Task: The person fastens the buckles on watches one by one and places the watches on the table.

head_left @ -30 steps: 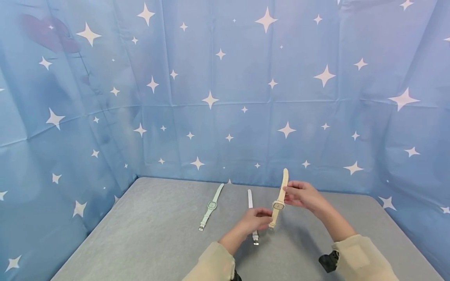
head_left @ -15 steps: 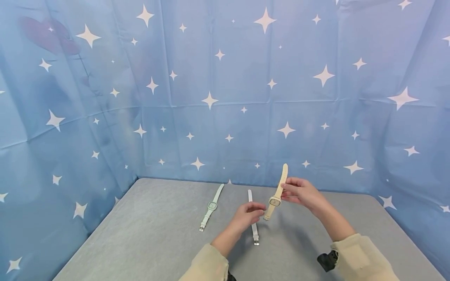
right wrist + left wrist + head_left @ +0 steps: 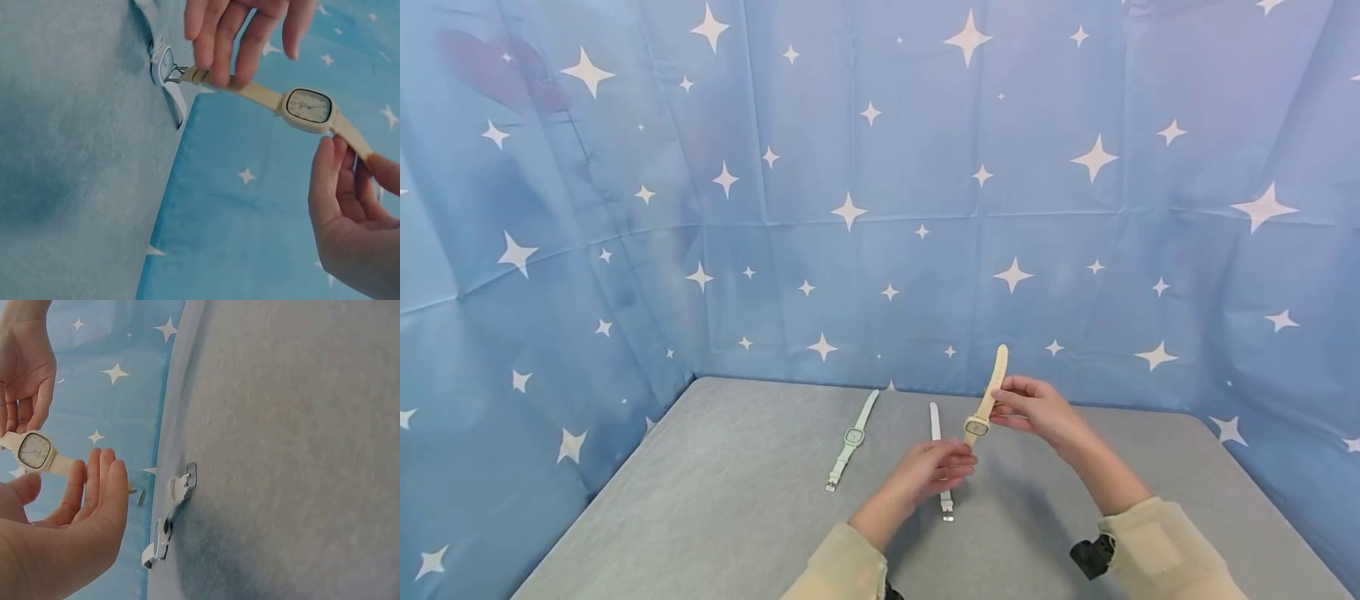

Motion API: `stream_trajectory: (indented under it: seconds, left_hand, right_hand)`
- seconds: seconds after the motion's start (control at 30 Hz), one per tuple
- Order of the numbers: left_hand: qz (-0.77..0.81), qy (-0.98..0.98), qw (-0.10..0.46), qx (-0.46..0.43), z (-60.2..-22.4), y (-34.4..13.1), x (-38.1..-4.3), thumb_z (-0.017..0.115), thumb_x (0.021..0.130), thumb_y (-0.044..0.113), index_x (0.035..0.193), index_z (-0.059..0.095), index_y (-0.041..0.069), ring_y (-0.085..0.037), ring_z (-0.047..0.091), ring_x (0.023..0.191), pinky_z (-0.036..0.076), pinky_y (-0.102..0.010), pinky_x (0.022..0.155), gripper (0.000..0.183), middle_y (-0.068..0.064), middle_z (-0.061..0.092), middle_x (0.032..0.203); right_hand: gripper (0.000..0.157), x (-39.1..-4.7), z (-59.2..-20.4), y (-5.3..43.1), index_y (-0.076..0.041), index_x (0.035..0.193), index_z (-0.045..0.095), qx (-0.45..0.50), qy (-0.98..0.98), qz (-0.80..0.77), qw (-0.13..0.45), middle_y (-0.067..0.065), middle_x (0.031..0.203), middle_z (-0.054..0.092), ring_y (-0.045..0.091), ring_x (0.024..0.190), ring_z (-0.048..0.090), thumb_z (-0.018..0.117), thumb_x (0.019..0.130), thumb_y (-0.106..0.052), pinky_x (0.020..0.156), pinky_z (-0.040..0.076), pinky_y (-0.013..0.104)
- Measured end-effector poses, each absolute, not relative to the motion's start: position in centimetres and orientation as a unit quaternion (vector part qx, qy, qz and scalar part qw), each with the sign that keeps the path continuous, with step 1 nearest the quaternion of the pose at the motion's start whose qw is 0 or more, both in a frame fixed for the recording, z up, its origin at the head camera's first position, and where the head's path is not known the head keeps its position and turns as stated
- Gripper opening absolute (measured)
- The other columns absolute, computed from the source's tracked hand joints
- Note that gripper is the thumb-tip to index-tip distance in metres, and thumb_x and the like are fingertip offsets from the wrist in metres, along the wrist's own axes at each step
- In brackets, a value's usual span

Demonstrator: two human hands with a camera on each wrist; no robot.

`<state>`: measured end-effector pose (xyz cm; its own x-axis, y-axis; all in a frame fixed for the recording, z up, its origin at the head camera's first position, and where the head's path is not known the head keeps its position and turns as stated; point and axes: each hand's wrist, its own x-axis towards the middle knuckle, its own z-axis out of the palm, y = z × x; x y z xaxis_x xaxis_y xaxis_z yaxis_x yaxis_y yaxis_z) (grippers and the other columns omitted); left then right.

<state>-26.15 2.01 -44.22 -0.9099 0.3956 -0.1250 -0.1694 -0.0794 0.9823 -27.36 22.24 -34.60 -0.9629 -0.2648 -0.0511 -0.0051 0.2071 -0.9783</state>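
Since half a second ago, the yellow watch [image 3: 977, 427] has shifted a little left, and your left grip [image 3: 928, 471], then just beside its buckle end, now overlaps that end. Your right grip [image 3: 1037, 412] is closed in a pinch, thumb and fingers on the upper strap [image 3: 997, 371], holding the watch tilted in the air above the right half of the desk [image 3: 715, 500], toward the far edge. Your left grip is loose, fingers nearly straight and thumb apart; its fingers lie across the lower strap, but whether they press on it you cannot tell. There are three watches: one yellow, one white, one green. The other two have stayed put on the desk: the green watch [image 3: 853, 437] lies slanted, its tip at the far edge, and the white watch [image 3: 936, 423] right of it, partly hidden by your left grip.
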Motion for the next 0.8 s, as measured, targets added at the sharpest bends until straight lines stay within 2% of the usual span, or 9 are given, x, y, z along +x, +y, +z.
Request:
stream_trajectory:
  seconds: [0.17,0.3,0.43,0.67,0.8]
  left_hand:
    - [0.755,0.612,0.223,0.075,-44.3,2.1,-26.0,0.035,0.108,0.038,0.128,0.06,-0.008,-0.034,0.065,0.119,0.052,-0.044,0.102,0.056,-0.023,0.067,0.127]
    - [0.782,0.572,0.242,0.06,-44.3,2.1,-26.0,0.034,0.109,0.038,0.129,0.059,-0.008,-0.037,0.062,0.124,0.049,-0.046,0.106,0.056,-0.025,0.064,0.13]
    - [0.798,0.546,0.251,0.044,-44.3,2.1,-26.0,0.037,0.108,0.038,0.128,0.059,-0.007,-0.033,0.063,0.122,0.048,-0.046,0.107,0.054,-0.024,0.064,0.13]
    - [0.841,0.486,0.237,0.019,-44.5,2.2,-26.0,0.042,0.107,0.03,0.125,0.059,-0.005,-0.03,0.064,0.122,0.045,-0.046,0.111,0.043,-0.023,0.065,0.13]
    - [0.86,0.456,0.228,0.007,-44.8,2.1,-26.2,0.044,0.107,0.024,0.111,0.065,0.003,-0.02,0.069,0.11,0.044,-0.045,0.112,0.03,-0.016,0.072,0.119]
  right_hand:
    - [0.03,-27.0,-34.5,21.9,0.005,0.117,0.055,-0.106,0.772,-0.618,0.106,-0.003,0.099,0.068,0.007,0.093,0.069,0.054,0.103,-0.022,0.089,0.058,0.026]
    - [0.035,-26.7,-34.4,21.6,0.007,0.122,0.054,-0.113,0.767,-0.621,0.113,-0.002,0.101,0.069,0.008,0.096,0.069,0.054,0.103,-0.022,0.092,0.057,0.028]
    - [0.04,-26.4,-34.4,21.4,0.009,0.127,0.051,-0.117,0.761,-0.626,0.124,0.0,0.104,0.069,0.008,0.098,0.069,0.055,0.103,-0.023,0.093,0.056,0.027]
    - [0.034,-26.0,-34.6,21.3,0.005,0.123,0.055,-0.137,0.747,-0.636,0.138,0.0,0.105,0.069,0.009,0.102,0.069,0.055,0.103,-0.023,0.095,0.056,0.028]
    - [0.034,-25.8,-34.8,21.4,0.005,0.123,0.055,-0.145,0.742,-0.638,0.145,0.0,0.107,0.069,0.008,0.103,0.069,0.055,0.103,-0.022,0.095,0.055,0.028]
